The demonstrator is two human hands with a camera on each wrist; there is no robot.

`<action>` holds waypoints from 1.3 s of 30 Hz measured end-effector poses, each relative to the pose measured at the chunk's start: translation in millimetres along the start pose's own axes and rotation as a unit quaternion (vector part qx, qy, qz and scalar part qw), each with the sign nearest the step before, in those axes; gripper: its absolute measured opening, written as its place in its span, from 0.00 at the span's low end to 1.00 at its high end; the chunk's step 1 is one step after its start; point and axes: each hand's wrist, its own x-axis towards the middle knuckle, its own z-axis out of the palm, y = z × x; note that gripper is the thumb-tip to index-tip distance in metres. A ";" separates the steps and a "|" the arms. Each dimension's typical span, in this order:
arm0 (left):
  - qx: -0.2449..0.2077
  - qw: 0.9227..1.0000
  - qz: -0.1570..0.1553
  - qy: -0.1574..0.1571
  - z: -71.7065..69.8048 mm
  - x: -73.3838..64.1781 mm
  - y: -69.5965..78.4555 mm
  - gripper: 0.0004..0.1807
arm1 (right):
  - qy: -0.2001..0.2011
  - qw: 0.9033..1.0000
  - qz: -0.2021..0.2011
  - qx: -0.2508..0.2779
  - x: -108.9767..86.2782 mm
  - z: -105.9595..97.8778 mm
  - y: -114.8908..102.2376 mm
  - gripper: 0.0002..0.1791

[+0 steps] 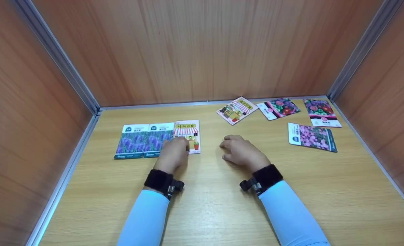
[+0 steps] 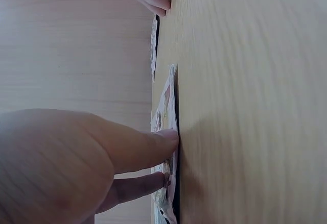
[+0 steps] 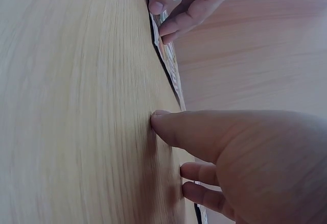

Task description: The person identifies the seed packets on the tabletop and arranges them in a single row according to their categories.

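My left hand (image 1: 174,152) rests its thumb and fingertips on a pink-and-white seed packet (image 1: 195,131) with a striped awning picture; the left wrist view shows the thumb (image 2: 166,134) against the packet's face. Flush to its left lie two seed packets with purple flower spikes, one (image 1: 159,133) beside the other (image 1: 130,141), the nearer one partly covered by the hand. My right hand (image 1: 241,152) holds nothing. Its thumb (image 3: 162,121) and fingertips touch the bare tabletop, right of the awning packet.
A second awning packet (image 1: 237,110) lies tilted near the back wall (image 1: 205,51). To its right are two packets with red and purple flowers, one slanted (image 1: 279,108), one by the corner (image 1: 321,112). A pink-flower packet (image 1: 312,137) lies in front of them. Side walls flank the table (image 1: 208,212).
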 end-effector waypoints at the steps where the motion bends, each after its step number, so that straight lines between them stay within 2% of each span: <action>1: -0.001 1.000 0.000 0.000 -0.2 -0.1 -0.4 0.08 | 0.000 1.000 -0.001 -0.002 0.4 0.1 0.1 0.26; 7: -0.009 1.000 0.001 0.005 -0.6 -0.7 -2.3 0.07 | -0.002 1.000 -0.009 -0.009 2.6 0.4 0.5 0.26; 16: -0.010 1.000 -0.003 0.009 0.9 -1.2 -3.2 0.04 | -0.005 1.000 0.017 0.017 7.8 -3.7 1.0 0.27; 23: -0.011 1.000 -0.013 -0.005 1.4 0.1 0.1 0.06 | 0.034 0.997 0.052 0.033 23.5 -8.2 9.2 0.36; 32: -0.011 1.000 -0.010 -0.010 1.2 -0.3 1.9 0.07 | 0.031 0.995 0.082 0.051 48.8 -8.8 25.7 0.45; 37: -0.009 1.000 -0.002 -0.006 1.5 -0.2 -0.1 0.05 | 0.034 0.995 0.078 0.045 46.2 -6.8 28.1 0.46; 39: -0.007 1.000 -0.002 -0.006 1.5 0.0 -0.9 0.05 | 0.049 0.995 0.074 0.038 41.7 -6.3 26.6 0.42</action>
